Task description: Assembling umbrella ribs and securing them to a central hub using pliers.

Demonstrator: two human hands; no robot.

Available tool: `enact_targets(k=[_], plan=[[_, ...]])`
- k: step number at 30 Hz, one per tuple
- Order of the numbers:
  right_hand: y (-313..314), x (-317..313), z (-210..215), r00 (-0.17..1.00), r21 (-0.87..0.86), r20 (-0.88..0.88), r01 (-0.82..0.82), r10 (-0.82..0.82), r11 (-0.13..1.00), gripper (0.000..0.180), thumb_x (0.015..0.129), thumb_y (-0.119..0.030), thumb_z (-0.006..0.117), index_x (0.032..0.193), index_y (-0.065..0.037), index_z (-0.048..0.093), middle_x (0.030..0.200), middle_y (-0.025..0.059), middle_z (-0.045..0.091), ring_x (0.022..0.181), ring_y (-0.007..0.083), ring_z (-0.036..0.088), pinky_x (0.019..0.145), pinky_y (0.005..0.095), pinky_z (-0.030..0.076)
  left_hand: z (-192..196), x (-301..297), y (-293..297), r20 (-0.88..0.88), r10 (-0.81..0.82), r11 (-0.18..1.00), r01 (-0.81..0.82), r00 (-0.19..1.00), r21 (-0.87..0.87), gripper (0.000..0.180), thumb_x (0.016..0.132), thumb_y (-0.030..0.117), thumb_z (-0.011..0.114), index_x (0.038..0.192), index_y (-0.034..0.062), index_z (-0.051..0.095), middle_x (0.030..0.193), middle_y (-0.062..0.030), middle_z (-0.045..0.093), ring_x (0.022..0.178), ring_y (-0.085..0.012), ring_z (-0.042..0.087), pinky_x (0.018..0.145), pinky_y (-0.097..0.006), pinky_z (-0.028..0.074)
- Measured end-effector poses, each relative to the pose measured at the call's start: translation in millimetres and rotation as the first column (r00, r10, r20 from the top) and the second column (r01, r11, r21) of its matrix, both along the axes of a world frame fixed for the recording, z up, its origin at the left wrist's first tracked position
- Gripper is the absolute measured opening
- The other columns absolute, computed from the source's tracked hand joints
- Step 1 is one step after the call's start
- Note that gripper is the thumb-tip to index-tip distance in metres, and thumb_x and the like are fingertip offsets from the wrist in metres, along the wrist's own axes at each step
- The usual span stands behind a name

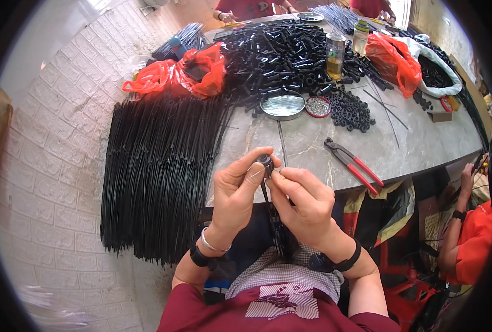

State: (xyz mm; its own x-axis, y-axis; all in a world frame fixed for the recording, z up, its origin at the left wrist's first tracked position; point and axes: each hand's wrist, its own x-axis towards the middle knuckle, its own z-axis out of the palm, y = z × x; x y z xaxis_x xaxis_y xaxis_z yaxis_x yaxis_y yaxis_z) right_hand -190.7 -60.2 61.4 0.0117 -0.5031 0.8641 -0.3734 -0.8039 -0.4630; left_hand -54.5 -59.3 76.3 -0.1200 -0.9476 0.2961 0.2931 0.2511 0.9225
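Observation:
Above the table's front edge, my left hand (pixel 238 189) pinches a short black cylindrical plastic part (pixel 266 160) with a hole in its upper end. My right hand (pixel 305 203) is closed at the part's lower right side, with thumb and fingertips pressed together against it. Thin black rods (pixel 279 235) hang below my hands, over my lap; whether they join the part is hidden by my fingers. Farther right on the table lie red-handled end-cutting pincers (pixel 352 165).
A thick stack of black rods (pixel 157 177) overhangs the table's left side. Behind are a heap of black tubes (pixel 279 52), a tin of metal pins (pixel 282 107), black rings (pixel 354 109), red plastic bags (pixel 206 71) and a bottle (pixel 335 55). Other people sit at the far side and right.

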Motion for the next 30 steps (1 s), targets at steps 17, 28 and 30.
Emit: enact_targets(k=[17, 28, 30], plan=[[-2.4, 3.7, -4.8, 0.981, -0.154, -0.104, 0.146, -0.163, 0.977, 0.023, 0.065, 0.006, 0.069, 0.088, 0.004, 0.064, 0.082, 0.0104, 0.061, 0.061, 0.0215, 0.061, 0.050, 0.0289, 0.049, 11.0, -11.5, 12.8, 0.258, 0.241, 0.970, -0.224, 0.936, -0.093, 0.031, 0.094, 0.006, 0.049, 0.124, -0.0035, 0.054, 0.104, -0.0131, 0.066, 0.093, -0.0121, 0.060, 0.084, -0.024, 0.048], [2.1, 3.6, -6.7, 0.987, -0.066, -0.062, 0.143, -0.147, 0.987, 0.024, 0.069, 0.006, 0.069, 0.093, 0.003, 0.065, 0.084, 0.0121, 0.062, 0.064, 0.0236, 0.063, 0.052, 0.0302, 0.050, 11.1, 0.7, 17.4, 0.334, 0.291, 0.956, -0.255, 0.896, -0.148, 0.034, 0.085, -0.003, 0.062, 0.119, -0.0057, 0.056, 0.103, -0.0142, 0.066, 0.094, -0.0132, 0.062, 0.083, -0.023, 0.051], [3.9, -2.7, -3.2, 0.997, 0.065, 0.027, -0.080, 0.079, 0.995, 0.025, 0.072, 0.007, 0.067, 0.096, 0.004, 0.064, 0.086, 0.0143, 0.062, 0.068, 0.0253, 0.064, 0.055, 0.0298, 0.051, 15.4, 0.6, 18.2, 0.245, 0.281, 0.960, -0.268, 0.928, -0.085, 0.041, 0.077, -0.002, 0.071, 0.116, -0.0021, 0.059, 0.095, -0.0085, 0.064, 0.085, -0.0092, 0.060, 0.073, -0.022, 0.054]])
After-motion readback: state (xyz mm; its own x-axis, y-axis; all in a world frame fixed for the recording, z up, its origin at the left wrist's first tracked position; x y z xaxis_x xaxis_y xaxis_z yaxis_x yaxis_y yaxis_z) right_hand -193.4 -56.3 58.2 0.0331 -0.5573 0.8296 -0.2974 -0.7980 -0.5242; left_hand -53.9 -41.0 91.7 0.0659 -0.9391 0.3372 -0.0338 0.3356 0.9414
